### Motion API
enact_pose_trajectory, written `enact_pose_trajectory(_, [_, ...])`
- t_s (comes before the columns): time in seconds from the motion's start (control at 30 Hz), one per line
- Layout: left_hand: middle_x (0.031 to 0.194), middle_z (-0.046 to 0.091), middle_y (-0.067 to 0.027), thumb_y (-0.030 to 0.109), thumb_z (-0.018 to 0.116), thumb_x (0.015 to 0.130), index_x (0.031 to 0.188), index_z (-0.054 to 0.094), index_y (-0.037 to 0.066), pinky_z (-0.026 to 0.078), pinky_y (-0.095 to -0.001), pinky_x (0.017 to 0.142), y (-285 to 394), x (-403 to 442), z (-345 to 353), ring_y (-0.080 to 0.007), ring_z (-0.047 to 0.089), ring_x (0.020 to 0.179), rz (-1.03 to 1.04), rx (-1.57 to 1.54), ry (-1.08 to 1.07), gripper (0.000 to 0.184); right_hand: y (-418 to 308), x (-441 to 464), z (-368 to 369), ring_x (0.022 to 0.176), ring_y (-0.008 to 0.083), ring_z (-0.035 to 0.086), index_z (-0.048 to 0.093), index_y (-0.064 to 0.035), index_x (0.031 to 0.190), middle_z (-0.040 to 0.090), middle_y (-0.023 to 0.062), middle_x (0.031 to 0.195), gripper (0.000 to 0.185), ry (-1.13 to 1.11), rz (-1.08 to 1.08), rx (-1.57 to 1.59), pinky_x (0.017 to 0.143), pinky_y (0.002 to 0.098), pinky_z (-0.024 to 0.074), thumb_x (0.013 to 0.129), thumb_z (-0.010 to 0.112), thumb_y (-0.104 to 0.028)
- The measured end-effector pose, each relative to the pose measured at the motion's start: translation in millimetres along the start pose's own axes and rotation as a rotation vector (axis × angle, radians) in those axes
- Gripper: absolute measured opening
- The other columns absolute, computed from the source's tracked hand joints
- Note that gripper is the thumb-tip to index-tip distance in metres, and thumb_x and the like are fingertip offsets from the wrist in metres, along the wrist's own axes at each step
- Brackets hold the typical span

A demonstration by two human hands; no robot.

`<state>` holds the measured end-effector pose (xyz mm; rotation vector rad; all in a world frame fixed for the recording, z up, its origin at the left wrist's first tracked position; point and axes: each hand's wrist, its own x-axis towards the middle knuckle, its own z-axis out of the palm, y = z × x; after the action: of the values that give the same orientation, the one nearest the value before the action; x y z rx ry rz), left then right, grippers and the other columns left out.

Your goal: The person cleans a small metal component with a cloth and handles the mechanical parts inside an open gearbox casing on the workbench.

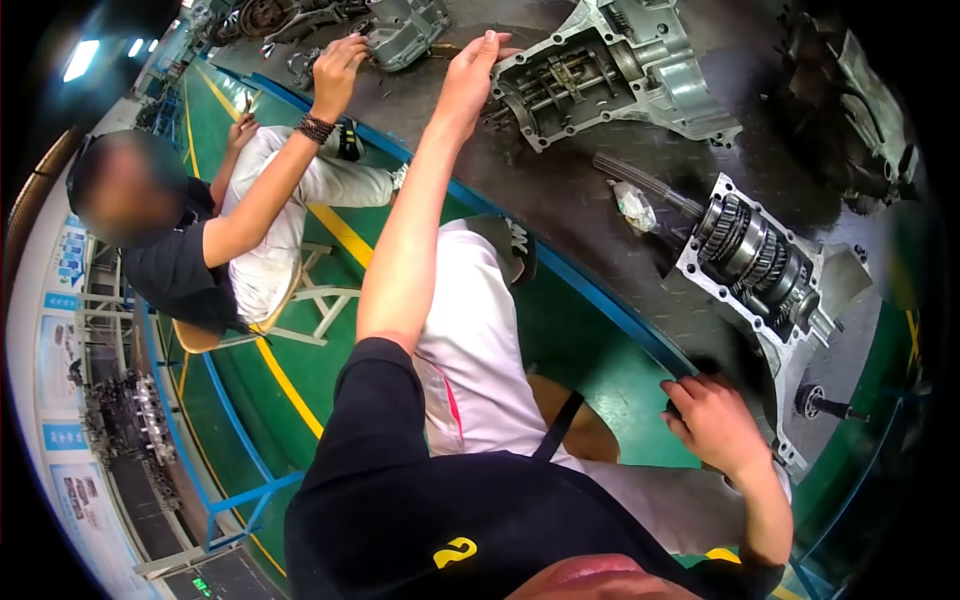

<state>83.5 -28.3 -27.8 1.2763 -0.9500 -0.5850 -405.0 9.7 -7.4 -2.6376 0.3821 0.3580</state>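
My left hand [472, 85] reaches out over the bench, at the near corner of an open gearbox housing [655, 75]. Its thumb points up and its fingers stretch along the housing's edge; whether they press on it I cannot tell. Shafts and a shift fork show inside that housing. Low on the right, my right hand [715, 420] rests at the bench edge with fingers loosely bent and thumb apart, holding nothing visible. Beside it lies a second housing half [765, 325] with a gear set [750, 250] seated in it. A splined shaft [645, 185] sticks out from those gears.
A co-worker [190, 235] sits on a stool at left, one hand raised over the bench near another metal casing [405, 35]. A crumpled plastic bag [633, 205] lies by the splined shaft. A short shaft with a bearing [825, 405] is at right. The bench has a blue edge [600, 290].
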Motion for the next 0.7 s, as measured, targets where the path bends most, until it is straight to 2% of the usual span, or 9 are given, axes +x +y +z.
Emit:
enact_pose_trajectory(0.2, [0.121, 0.066, -0.0135, 0.041, 0.044, 0.106, 0.131, 0.055, -0.004, 0.045, -0.0297, 0.099, -9.4, 1.7, -5.0, -0.0175, 0.06, 0.111, 0.02, -0.004, -0.003, 0.053, 0.7, 1.7, 1.2, 0.093, 0.0332, 0.062, 0.063, -0.0026, 0.11, 0.065, 0.0134, 0.095, 0.032, 0.029, 0.018, 0.036, 0.083, 0.0439, 0.0498, 0.085, 0.068, -0.021])
enact_pose_trajectory(0.27, [0.126, 0.063, -0.0125, 0.04, 0.044, 0.106, 0.132, 0.057, -0.003, 0.04, -0.0322, 0.105, -12.9, 7.5, -2.9, -0.019, 0.057, 0.118, 0.113, 0.138, 0.06, 0.051, 3.5, -1.0, 2.3, 0.094, 0.0338, 0.063, 0.062, -0.0024, 0.113, 0.066, 0.0138, 0.097, 0.034, -0.01, 0.03, 0.044, 0.082, 0.045, 0.0518, 0.086, 0.068, -0.023])
enact_pose_trajectory(0.33, [0.134, 0.06, -0.0116, 0.037, 0.044, 0.106, 0.135, 0.055, -0.001, 0.034, -0.0333, 0.111, -2.5, 3.3, 2.4, -0.0203, 0.052, 0.127, 0.101, 0.138, 0.038, 0.05, 13.6, -3.5, 12.4, 0.094, 0.0333, 0.065, 0.061, -0.0039, 0.114, 0.066, 0.0141, 0.097, 0.036, -0.018, -0.038, -0.001, 0.082, 0.0445, 0.0534, 0.088, 0.066, -0.027])
enact_pose_trajectory(0.37, [0.133, 0.062, -0.0106, 0.042, 0.049, 0.103, 0.134, 0.057, 0.001, 0.033, -0.034, 0.113, -5.1, 5.1, -0.3, -0.0195, 0.052, 0.128, 0.102, 0.141, 0.018, 0.052, 15.9, -3.9, 15.3, 0.094, 0.0333, 0.065, 0.06, -0.004, 0.112, 0.065, 0.0146, 0.097, 0.033, -0.028, -0.05, 0.006, 0.083, 0.0444, 0.0534, 0.089, 0.065, -0.028])
enact_pose_trajectory(0.43, [0.13, 0.064, -0.009, 0.045, 0.044, 0.104, 0.135, 0.058, 0.004, 0.03, -0.0348, 0.113, 4.6, -1.0, 3.6, -0.0198, 0.051, 0.128, 0.115, 0.279, 0.01, 0.053, 15.3, -5.5, 18.0, 0.093, 0.0342, 0.065, 0.057, -0.0044, 0.111, 0.065, 0.0143, 0.096, 0.032, -0.048, -0.058, -0.027, 0.082, 0.0457, 0.0532, 0.091, 0.063, -0.029])
enact_pose_trajectory(0.5, [0.131, 0.063, -0.0114, 0.045, 0.042, 0.105, 0.138, 0.056, 0.005, 0.03, -0.0357, 0.114, -2.7, 1.5, -4.7, -0.0206, 0.051, 0.128, 0.077, 0.24, -0.004, 0.054, 11.5, -4.4, 14.9, 0.093, 0.0337, 0.065, 0.056, -0.0052, 0.11, 0.065, 0.0138, 0.096, 0.031, -0.042, -0.056, -0.02, 0.081, 0.0466, 0.0527, 0.094, 0.06, -0.031])
enact_pose_trajectory(0.57, [0.14, 0.055, -0.0147, 0.043, 0.043, 0.105, 0.14, 0.052, 0.0, 0.029, -0.0364, 0.114, 3.8, -3.4, -2.6, -0.0241, 0.047, 0.133, 0.098, 0.208, -0.022, 0.055, 6.4, -4.3, 9.5, 0.096, 0.0336, 0.065, 0.058, -0.0047, 0.106, 0.065, 0.0128, 0.097, 0.03, -0.027, -0.047, -0.004, 0.083, 0.047, 0.0514, 0.092, 0.062, -0.03])
enact_pose_trajectory(0.63, [0.143, 0.051, -0.0152, 0.042, 0.043, 0.105, 0.141, 0.05, 0.0, 0.03, -0.0361, 0.114, -3.8, 0.8, -8.8, -0.0251, 0.045, 0.135, 0.127, 0.251, -0.027, 0.056, 12.8, -0.7, 26.6, 0.093, 0.0354, 0.066, 0.06, -0.0034, 0.104, 0.066, 0.0148, 0.096, 0.031, 0.037, -0.083, 0.006, 0.081, 0.0491, 0.0524, 0.089, 0.064, -0.03])
enact_pose_trajectory(0.7, [0.135, 0.055, -0.0125, 0.04, 0.044, 0.105, 0.141, 0.051, 0.002, 0.034, -0.0349, 0.11, -9.8, 4.0, -16.5, -0.0223, 0.05, 0.127, 0.107, 0.244, -0.046, 0.052, 15.3, 1.8, 35.1, 0.089, 0.0384, 0.067, 0.062, -0.001, 0.1, 0.068, 0.017, 0.092, 0.032, 0.099, -0.116, 0.013, 0.079, 0.0507, 0.0527, 0.086, 0.066, -0.03])
